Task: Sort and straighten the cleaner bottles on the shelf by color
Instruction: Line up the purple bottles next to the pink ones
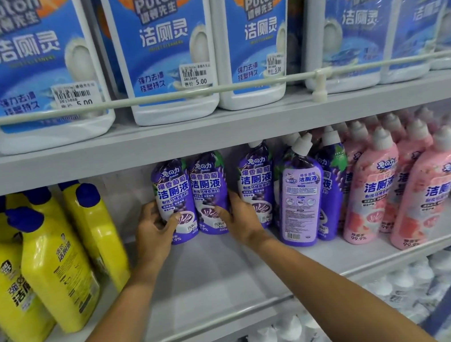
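At frame centre the left hand curls its fingers round the left purple bottle and the right hand round the right purple bottle, seemingly to square the 2 together.

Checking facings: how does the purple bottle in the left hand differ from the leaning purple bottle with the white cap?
The left-hand purple bottle shows its front label; the leaning purple bottle shows its back label and barcode. The first stands upright, deep on the shelf; the second tilts, nearer the front edge. The left hand grips the first; no hand touches the second. Both are purple, same brand.
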The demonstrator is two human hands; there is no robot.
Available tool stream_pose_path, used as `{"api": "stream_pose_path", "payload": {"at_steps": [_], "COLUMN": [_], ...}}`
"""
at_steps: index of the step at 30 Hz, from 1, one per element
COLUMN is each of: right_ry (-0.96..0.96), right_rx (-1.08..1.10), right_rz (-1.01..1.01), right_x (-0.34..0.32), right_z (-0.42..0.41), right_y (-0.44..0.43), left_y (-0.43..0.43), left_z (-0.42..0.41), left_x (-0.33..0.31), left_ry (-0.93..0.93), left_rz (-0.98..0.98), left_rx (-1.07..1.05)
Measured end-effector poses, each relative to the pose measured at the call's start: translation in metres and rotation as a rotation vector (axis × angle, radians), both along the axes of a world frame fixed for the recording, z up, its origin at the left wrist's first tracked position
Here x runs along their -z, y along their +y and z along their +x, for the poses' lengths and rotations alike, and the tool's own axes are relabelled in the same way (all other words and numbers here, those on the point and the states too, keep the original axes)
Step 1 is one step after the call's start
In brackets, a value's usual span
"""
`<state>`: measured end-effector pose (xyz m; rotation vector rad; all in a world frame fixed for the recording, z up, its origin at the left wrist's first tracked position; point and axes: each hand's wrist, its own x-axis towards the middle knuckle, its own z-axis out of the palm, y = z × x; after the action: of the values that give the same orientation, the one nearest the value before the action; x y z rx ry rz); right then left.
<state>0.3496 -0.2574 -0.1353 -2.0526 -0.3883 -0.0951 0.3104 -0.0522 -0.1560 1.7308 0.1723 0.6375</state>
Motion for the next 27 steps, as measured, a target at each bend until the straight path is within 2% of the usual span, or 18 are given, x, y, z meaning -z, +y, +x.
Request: {"api": "stream_pose_path", "payload": {"at_steps": [2,6,10,15,21,25,27], "right_ry": [-0.02,0.078,0.111,0.166,0.055,-0.065,-0.126], "right_rx": [-0.026,-0.093,-0.048,0.006,0.114,0.24,0.316], "right_rz": [-0.006,0.078,0.156,0.372,0.5,0.597,0.611], "right_x": [0.001,0.011,-0.011,-0.013,-0.037,-0.064,-0.08], "right_z": [-0.003,-0.008,-0.042,-0.069,-0.096,-0.094,-0.089], "right_y": [-0.004,-0.023,-0.05,-0.093,-0.145,-0.178,-0.189], "left_y": [-0.002,-0.005,-0.003,-0.014,-0.06,-0.111,-0.132], "left_z": [-0.003,-0.018,-0.04,-0.057,-0.052,-0.04,-0.029], "left_x": [-0.005,-0.014,-0.016,-0.024,-0.046,-0.072,-0.084], "left_ry": [0.014,0.017,0.016,0.098,0.16,0.115,0.05], "left_rz": [0.0,-0.03,-0.058,-0.326,-0.384,-0.307,-0.177], "left_rx": [0.009,0.08,0.063,0.046,0.138,0.282,0.357]}}
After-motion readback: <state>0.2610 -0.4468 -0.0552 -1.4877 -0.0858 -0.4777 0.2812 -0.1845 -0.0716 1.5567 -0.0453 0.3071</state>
